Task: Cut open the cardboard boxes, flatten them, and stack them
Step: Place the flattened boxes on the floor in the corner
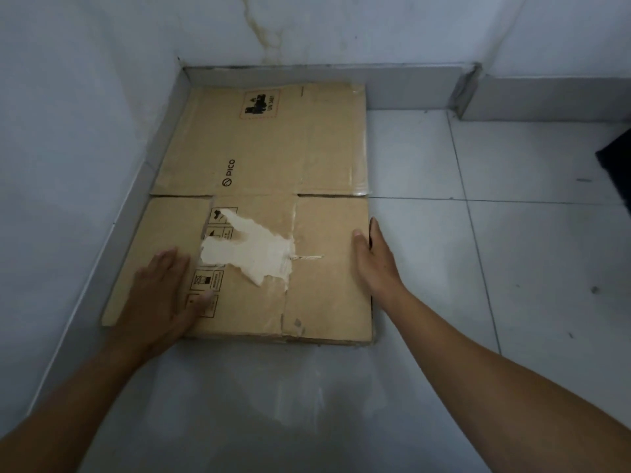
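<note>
A flattened brown cardboard box (266, 158) lies on the tiled floor in the corner, against the left wall's skirting. It carries a PICO print and a torn white patch (252, 254) where the top layer is ripped off. Edges of more cardboard show under its near side. My left hand (164, 291) rests flat, palm down, on the near left flap, fingers spread. My right hand (374, 254) lies along the box's right edge, thumb on top of the cardboard and fingers down the side.
White walls meet at the corner behind the box, with a grey skirting (327, 71) along them. A wall step (471, 93) juts out at the back right. A dark object (618, 165) sits at the right edge. Pale floor tiles (478, 268) stretch right and near.
</note>
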